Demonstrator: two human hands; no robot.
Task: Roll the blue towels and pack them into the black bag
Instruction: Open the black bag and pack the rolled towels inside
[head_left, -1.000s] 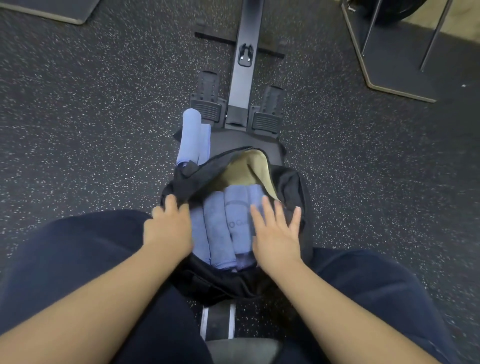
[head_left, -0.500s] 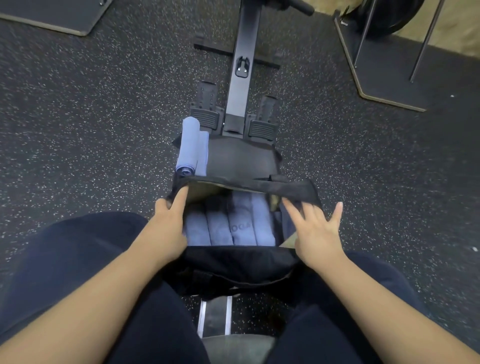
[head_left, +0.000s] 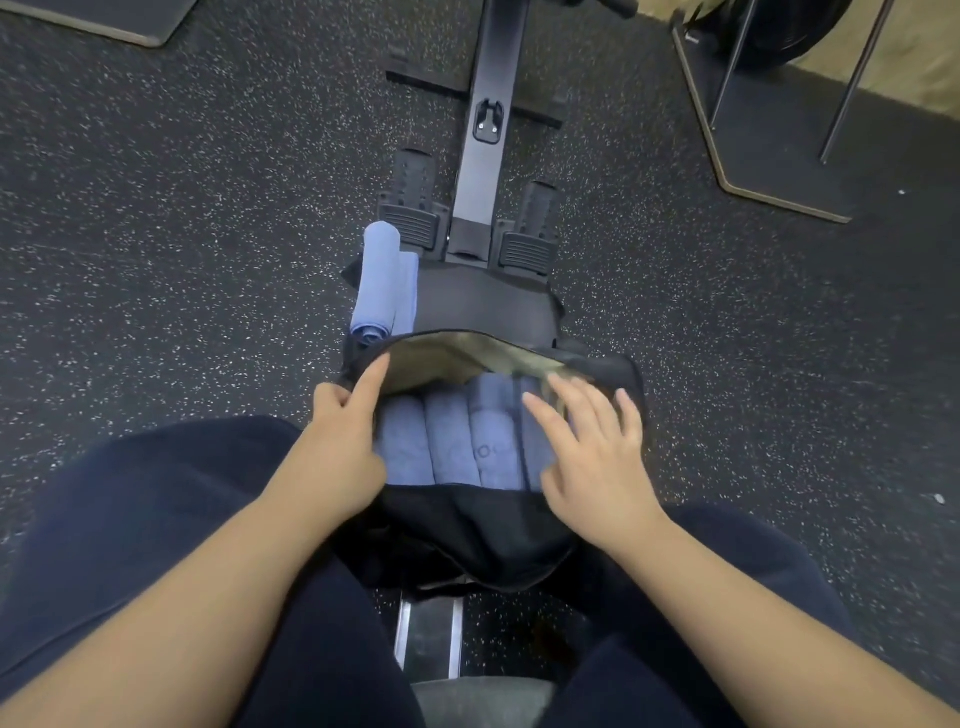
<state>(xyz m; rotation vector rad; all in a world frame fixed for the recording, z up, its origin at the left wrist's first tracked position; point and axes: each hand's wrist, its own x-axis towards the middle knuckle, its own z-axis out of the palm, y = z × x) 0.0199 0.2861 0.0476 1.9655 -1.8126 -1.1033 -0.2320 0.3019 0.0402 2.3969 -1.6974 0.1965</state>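
Note:
The black bag lies open between my knees on a rowing machine seat, its tan lining showing at the far rim. Several rolled blue towels lie side by side inside it. My left hand pinches the bag's left rim, index finger stretched along the edge. My right hand hovers with fingers spread over the right side of the opening, blurred; whether it touches the towels is unclear. Two more rolled blue towels rest just beyond the bag on the left.
The rowing machine's rail and two footplates run ahead of the bag. Speckled black rubber floor surrounds everything. A mat with metal legs stands at the upper right; another mat corner sits upper left.
My right hand moved from the bag's right edge back over the towels. The far rim lifted, showing the tan lining again. My left hand keeps its hold on the left rim.

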